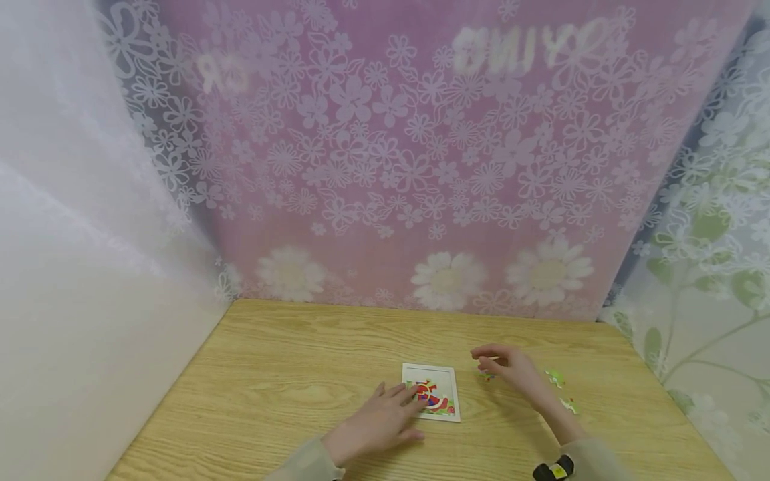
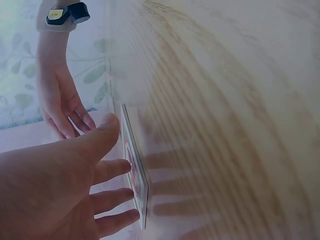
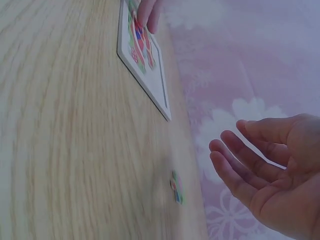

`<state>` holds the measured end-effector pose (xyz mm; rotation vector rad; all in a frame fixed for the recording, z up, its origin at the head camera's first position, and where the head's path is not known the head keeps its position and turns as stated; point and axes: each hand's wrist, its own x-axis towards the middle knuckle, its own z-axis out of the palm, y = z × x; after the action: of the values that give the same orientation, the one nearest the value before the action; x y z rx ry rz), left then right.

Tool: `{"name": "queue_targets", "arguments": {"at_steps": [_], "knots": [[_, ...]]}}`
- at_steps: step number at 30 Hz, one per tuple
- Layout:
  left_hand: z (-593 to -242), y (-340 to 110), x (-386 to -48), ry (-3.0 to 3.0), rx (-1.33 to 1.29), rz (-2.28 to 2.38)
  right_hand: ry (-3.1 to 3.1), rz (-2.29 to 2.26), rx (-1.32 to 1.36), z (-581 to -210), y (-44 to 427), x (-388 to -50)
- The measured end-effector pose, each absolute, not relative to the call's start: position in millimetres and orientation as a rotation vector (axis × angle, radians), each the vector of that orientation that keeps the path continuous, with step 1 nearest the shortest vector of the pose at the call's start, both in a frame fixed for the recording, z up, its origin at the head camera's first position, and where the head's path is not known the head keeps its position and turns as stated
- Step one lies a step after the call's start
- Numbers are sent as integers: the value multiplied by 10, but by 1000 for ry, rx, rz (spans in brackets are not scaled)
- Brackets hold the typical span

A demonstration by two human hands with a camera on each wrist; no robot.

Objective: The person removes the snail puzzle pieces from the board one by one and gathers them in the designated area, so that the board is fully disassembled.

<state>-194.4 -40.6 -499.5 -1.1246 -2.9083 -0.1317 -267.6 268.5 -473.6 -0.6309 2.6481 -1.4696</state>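
A white-framed jigsaw puzzle board (image 1: 445, 381) lies on the table, its lower part filled with red, blue and green pieces. My left hand (image 1: 381, 419) rests with spread fingers on the board's left side, fingertips on the pieces; in the left wrist view those fingers (image 2: 112, 200) reach the board's face. To the right of the board, my right hand (image 1: 511, 371) hovers over a loose puzzle piece (image 1: 486, 376). In the right wrist view that piece (image 3: 176, 187) lies apart from the hand (image 3: 270, 170), whose relaxed, slightly bent fingers hold nothing.
Two more loose green puzzle pieces, one farther back (image 1: 555, 379) and one nearer (image 1: 568, 405), lie to the right of my right forearm. A pink flowered curtain (image 1: 373, 200) hangs behind the wooden table (image 1: 289, 361). A black band (image 1: 555, 469) is around the right wrist.
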Motion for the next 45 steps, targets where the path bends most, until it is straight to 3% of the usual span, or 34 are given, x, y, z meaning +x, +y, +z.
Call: {"name": "queue_targets", "arguments": {"at_steps": [14,20,45], "knots": [[-5048,-468,-1959,-2948,-1101,-161,2569,-1424,-649,-4901,2266,-2726],[-5027,-452,-1957,-2950,-1094,-161,2595,-1336,-777,-4916,2126,-2719],[-5027,-387,-1957,-2920,-1108,-110,2559,-1266,-714,-4999,1921,-2783]]}}
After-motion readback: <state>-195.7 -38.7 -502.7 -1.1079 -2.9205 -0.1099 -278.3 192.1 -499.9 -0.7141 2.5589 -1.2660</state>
